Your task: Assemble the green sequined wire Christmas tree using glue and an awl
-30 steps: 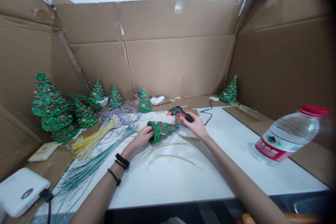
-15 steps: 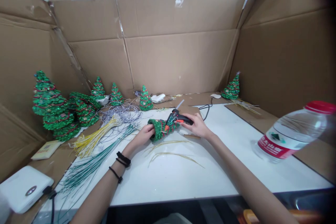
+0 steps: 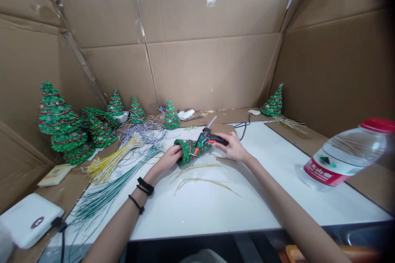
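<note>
A small green tree point(image 3: 186, 151) with red trim lies on its side over the white table, its wide base towards the left. My left hand point(image 3: 173, 157) grips it at that base, with fingertips inside the rim. My right hand point(image 3: 232, 145) is closed round the black handle of a glue gun point(image 3: 211, 137). The gun's orange nozzle is at the tree's side, and a clear glue stick rises from its back end. Just below the tree, thin yellow strands point(image 3: 206, 181) lie on the table.
Green trees point(image 3: 63, 119) stand at the left and back, another point(image 3: 274, 102) at the back right. Yellow wires point(image 3: 115, 160), green wires point(image 3: 114, 189) and tangled purple wire point(image 3: 143, 132) lie left. A water bottle point(image 3: 344, 154) stands right, a white box point(image 3: 31, 220) lower left.
</note>
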A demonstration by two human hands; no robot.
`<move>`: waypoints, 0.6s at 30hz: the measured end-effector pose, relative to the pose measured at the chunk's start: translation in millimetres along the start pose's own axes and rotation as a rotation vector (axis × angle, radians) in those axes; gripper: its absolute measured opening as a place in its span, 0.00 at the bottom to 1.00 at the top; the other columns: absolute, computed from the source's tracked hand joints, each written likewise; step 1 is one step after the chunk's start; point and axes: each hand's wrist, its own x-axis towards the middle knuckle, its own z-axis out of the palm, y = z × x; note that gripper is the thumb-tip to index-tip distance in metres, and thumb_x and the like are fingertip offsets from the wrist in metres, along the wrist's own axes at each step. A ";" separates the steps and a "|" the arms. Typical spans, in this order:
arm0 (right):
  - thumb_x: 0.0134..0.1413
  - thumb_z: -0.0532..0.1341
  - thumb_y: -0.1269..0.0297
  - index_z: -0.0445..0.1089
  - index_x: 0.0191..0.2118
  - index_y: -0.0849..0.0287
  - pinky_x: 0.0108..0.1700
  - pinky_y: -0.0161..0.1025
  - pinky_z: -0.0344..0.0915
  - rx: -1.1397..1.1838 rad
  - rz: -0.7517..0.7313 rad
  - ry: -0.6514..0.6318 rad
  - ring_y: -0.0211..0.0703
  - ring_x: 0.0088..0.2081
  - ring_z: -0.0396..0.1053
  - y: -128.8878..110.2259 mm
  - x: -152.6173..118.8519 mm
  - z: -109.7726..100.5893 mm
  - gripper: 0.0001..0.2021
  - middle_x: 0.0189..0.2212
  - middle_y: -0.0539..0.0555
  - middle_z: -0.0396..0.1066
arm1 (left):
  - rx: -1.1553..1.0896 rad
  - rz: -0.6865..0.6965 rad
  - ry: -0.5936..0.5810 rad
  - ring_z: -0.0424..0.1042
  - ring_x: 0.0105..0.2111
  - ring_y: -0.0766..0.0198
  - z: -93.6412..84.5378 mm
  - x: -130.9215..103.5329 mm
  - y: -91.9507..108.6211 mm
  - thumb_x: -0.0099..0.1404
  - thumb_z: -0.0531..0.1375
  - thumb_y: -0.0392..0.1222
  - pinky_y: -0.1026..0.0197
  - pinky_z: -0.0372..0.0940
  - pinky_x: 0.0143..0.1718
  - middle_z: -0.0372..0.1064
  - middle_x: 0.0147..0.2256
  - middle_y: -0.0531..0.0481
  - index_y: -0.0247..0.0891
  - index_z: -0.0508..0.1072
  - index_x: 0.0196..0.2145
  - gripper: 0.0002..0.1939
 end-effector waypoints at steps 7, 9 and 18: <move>0.54 0.55 0.49 0.70 0.46 0.54 0.46 0.49 0.58 -0.006 -0.021 -0.008 0.48 0.35 0.68 -1.8 0.6 -1.9 0.19 0.38 0.54 0.75 | -0.001 0.000 0.002 0.63 0.29 0.64 -0.4 0.3 -2.3 0.59 0.54 0.44 0.63 0.60 0.33 0.68 0.28 0.50 0.32 0.72 0.33 0.13; 0.54 0.55 0.49 0.70 0.46 0.54 0.46 0.49 0.57 -0.006 -0.019 -0.011 0.48 0.35 0.69 0.6 1.0 -5.7 0.20 0.39 0.54 0.75 | -0.011 0.002 -0.007 0.63 0.30 0.64 -0.9 0.3 -2.0 0.59 0.54 0.45 0.63 0.60 0.33 0.68 0.28 0.50 0.32 0.72 0.33 0.13; 0.48 0.54 0.43 0.71 0.42 0.59 0.33 0.42 0.62 -0.175 0.616 0.292 0.53 0.35 0.71 49.8 0.3 -29.7 0.26 0.32 0.59 0.75 | -0.109 -0.024 -0.107 0.67 0.32 0.62 -3.6 -2.1 8.9 0.57 0.58 0.47 0.61 0.62 0.38 0.72 0.33 0.48 0.34 0.74 0.37 0.15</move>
